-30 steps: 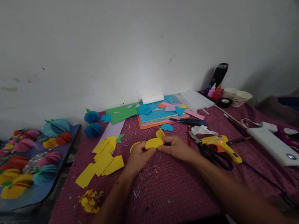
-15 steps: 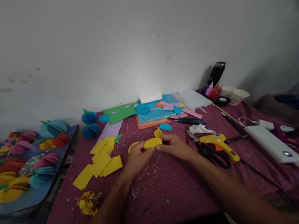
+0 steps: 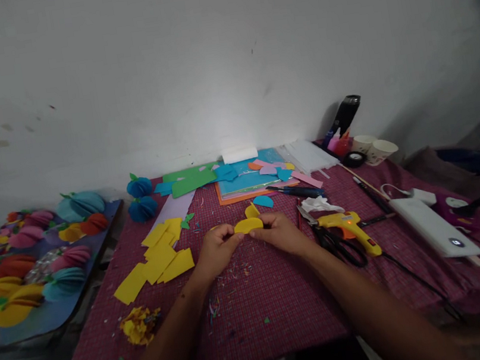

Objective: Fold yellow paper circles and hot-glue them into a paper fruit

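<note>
Yellow paper [image 3: 248, 225]: pinched between left hand [image 3: 218, 249] and right hand [image 3: 282, 234], mid-frame
Tablecloth [image 3: 280, 300]: maroon, checked, lower middle
Wall [image 3: 153, 84]: grey, stained upper left

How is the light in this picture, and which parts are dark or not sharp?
Head view: the wall is brightest near the middle, greyer toward the sides; head view: a soft shadow lies on it, left of the black bottle; head view: the top right corner is black; head view: the yellow paper looks slightly soft, without visible fine detail.
</note>
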The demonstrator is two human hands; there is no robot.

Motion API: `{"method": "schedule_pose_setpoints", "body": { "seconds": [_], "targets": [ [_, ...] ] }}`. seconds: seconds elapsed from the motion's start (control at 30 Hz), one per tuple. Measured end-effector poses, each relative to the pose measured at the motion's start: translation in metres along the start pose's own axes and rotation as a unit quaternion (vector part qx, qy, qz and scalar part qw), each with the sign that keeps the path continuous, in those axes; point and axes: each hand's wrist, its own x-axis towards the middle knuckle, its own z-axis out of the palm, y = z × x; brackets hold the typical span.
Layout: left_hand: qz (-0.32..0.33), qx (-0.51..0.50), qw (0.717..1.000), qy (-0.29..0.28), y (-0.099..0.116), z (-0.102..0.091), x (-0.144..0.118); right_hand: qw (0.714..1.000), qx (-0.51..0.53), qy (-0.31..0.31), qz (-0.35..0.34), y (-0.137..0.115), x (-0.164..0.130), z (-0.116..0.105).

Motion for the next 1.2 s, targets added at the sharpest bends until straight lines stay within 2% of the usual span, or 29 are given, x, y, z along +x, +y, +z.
{"method": "schedule_pose_setpoints", "body": {
  "seconds": [0.37,0.57,0.77,0.97,1.03,1.1,1.13,1.2],
  "targets": [
    [-0.010,-0.005,1.000,-0.013,0.0032,0.0000,-0.0003,1.000,0.006,-0.002,0.003,-0.0014,-0.0002,0.0009],
    [0.009,0.009,1.000,-0.014,0.0037,0.0019,-0.0010,1.000,-0.012,0.009,-0.011,0.0013,-0.0013,0.0036],
    [-0.017,-0.026,1.000,-0.006,0.0023,-0.0002,-0.0006,1.000,-0.013,0.014,-0.024,-0.0015,-0.0014,0.0005],
    [-0.030,-0.099,0.995,0.002,-0.0030,0.0001,0.0016,0.996,-0.020,0.086,-0.031,-0.0060,-0.0007,-0.0047],
    [-0.024,-0.140,0.989,0.036,-0.0044,0.0021,0.0027,0.987,-0.050,0.140,-0.058,-0.0060,-0.0011,-0.0042],
    [-0.036,-0.170,0.982,0.068,-0.0034,0.0040,0.0028,0.965,-0.124,0.195,-0.124,-0.0058,-0.0020,-0.0027],
    [-0.050,-0.194,0.978,0.066,-0.0018,0.0046,0.0022,0.949,-0.173,0.211,-0.160,-0.0056,-0.0028,-0.0018],
    [-0.095,-0.271,0.958,0.022,0.0029,0.0053,0.0001,0.914,-0.264,0.211,-0.223,-0.0050,-0.0047,0.0004]
  ]
}}
